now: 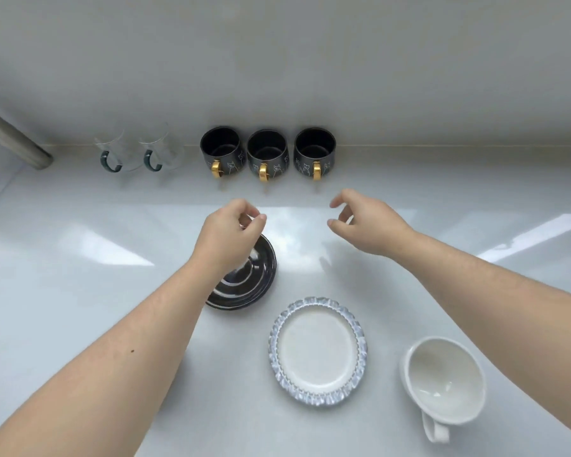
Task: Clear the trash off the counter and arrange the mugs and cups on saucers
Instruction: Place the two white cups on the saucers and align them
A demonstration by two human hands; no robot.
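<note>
Three black mugs with gold handles (267,153) stand in a row against the back wall, with two clear glass cups with dark handles (136,153) to their left. A stack of dark saucers (254,278) lies mid-counter, partly hidden under my left hand (231,232), whose fingers are curled loosely above it and hold nothing. My right hand (363,222) hovers open over bare counter, in front of the rightmost mug. A white saucer with a frilled rim (317,351) lies nearer me. A white cup (442,380) sits to its right.
The white counter (80,291) runs to a white back wall. A grey pipe (14,136) slants down to the counter at the far left. No trash is in view.
</note>
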